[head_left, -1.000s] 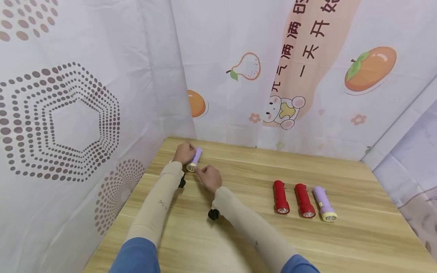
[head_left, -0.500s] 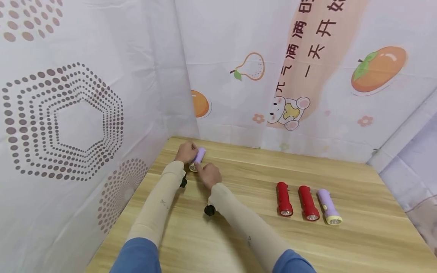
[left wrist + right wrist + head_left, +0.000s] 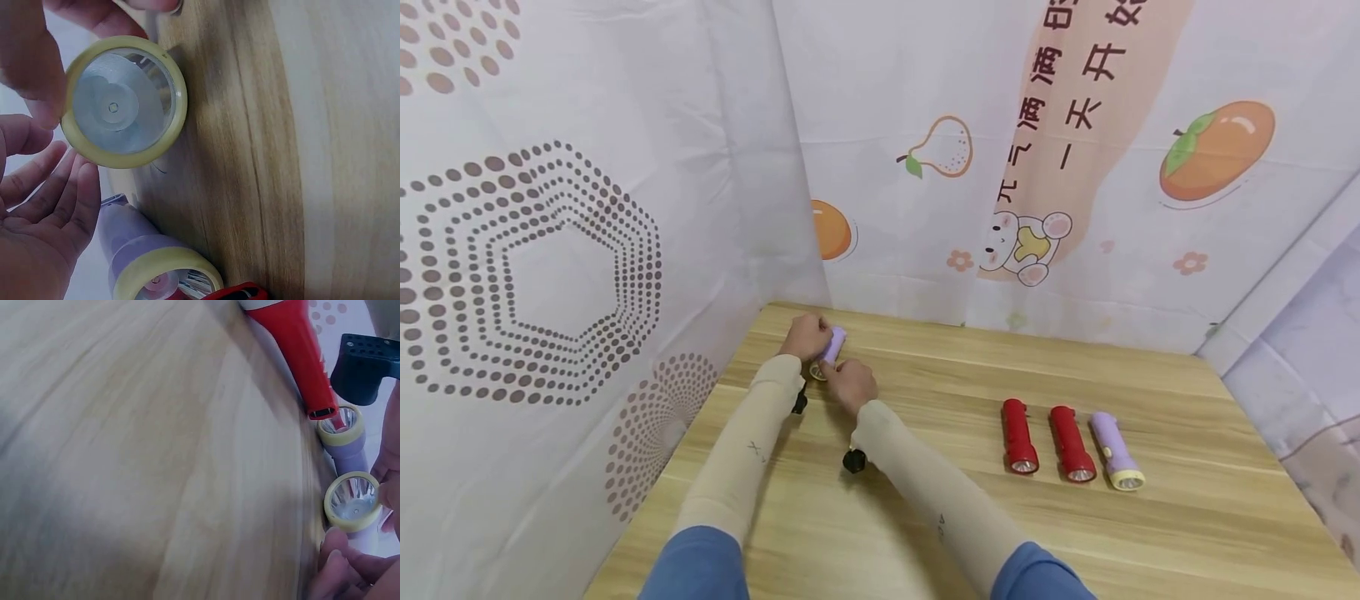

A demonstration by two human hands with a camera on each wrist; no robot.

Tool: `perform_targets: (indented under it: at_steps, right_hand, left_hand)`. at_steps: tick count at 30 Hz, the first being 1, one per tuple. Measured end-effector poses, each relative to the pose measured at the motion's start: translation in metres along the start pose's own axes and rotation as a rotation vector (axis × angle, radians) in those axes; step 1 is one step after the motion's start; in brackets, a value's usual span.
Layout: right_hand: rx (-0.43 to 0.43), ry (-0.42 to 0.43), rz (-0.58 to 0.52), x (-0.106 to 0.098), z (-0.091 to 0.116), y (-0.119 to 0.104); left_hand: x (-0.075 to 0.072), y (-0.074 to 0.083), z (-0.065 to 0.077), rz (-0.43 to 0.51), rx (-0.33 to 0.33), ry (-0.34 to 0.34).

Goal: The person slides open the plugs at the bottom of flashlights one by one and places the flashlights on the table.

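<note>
In the head view a purple flashlight [image 3: 832,345] with a pale yellow rim lies at the table's far left, its lens end towards me. My left hand [image 3: 807,336] grips it from the left, its fingers bent over the barrel. From the near right my right hand [image 3: 852,387] holds the lens end between thumb and fingers. The left wrist view looks straight into the round lens [image 3: 122,103], with fingertips of both hands at its rim. Beside it stands a second purple flashlight [image 3: 128,240], which the left hand hides in the head view.
A red flashlight [image 3: 294,347] lies beyond the second purple one in the right wrist view. To the right on the wooden table [image 3: 925,517] are two red flashlights [image 3: 1018,433] [image 3: 1072,442] and another purple flashlight [image 3: 1115,450]. Printed curtains [image 3: 887,275] border the table's back and left.
My right hand has shifted slightly left, its thumb now further onto the flashlight's lens end. The left hand stays in place. The three flashlights on the right have not moved.
</note>
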State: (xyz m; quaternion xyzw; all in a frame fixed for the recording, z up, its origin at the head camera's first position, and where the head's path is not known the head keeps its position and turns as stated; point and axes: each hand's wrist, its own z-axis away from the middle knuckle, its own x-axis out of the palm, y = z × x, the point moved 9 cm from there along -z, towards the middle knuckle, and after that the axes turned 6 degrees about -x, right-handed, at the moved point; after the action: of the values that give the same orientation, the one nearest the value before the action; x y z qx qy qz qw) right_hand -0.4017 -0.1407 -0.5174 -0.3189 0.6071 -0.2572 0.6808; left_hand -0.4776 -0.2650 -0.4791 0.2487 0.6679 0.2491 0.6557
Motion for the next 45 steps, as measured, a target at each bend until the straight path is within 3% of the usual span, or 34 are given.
perform_targets:
  at_steps: [13, 20, 25, 35, 40, 45]
  right_hand:
    - [-0.043, 0.027, 0.041, 0.004, -0.003, -0.008]
    - [0.06, -0.031, -0.235, 0.005, -0.002, -0.002]
    - [0.066, -0.036, -0.301, 0.006, 0.002, 0.002]
    - [-0.035, -0.066, -0.41, 0.004, 0.011, 0.002]
    - [-0.059, -0.075, -0.418, 0.002, 0.014, 0.004]
    - [-0.09, -0.039, -0.394, -0.005, 0.016, 0.007]
  left_hand:
    - [0.002, 0.004, 0.0, -0.006, 0.046, -0.007]
    - [0.001, 0.006, 0.001, -0.031, 0.02, -0.045]
    - [0.0, 0.002, -0.002, -0.004, 0.029, -0.062]
    - [-0.009, -0.01, 0.0, 0.146, -0.071, -0.055]
    - [-0.01, -0.017, 0.006, 0.238, -0.145, -0.077]
    - [-0.008, -0.016, 0.013, 0.346, -0.167, -0.122]
